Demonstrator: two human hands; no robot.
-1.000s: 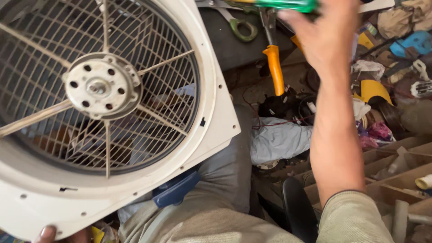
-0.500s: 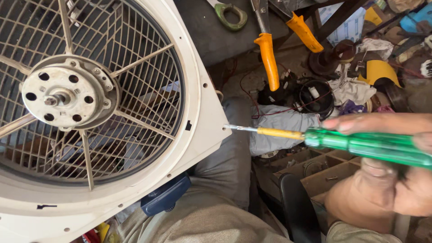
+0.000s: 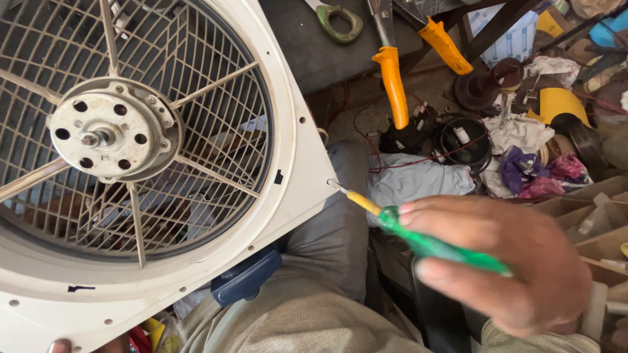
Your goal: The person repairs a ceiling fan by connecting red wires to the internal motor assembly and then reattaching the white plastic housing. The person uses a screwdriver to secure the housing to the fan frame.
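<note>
At the bottom left edge we see only the fingertips of our left hand (image 3: 60, 345) touching the white fan housing (image 3: 297, 163); its grip we cannot tell. The housing rests tilted over our lap, its grille ringing the round motor hub (image 3: 108, 131). Our right hand (image 3: 504, 261) clamps around the green screwdriver (image 3: 438, 245), whose tip meets the housing's right corner. Orange-handled pliers (image 3: 392, 78) lie beyond.

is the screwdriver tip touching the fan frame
Touching. The head view shows the screwdriver, held in the right hand, with its metal tip meeting a corner hole of the white fan frame, no gap visible.
</note>
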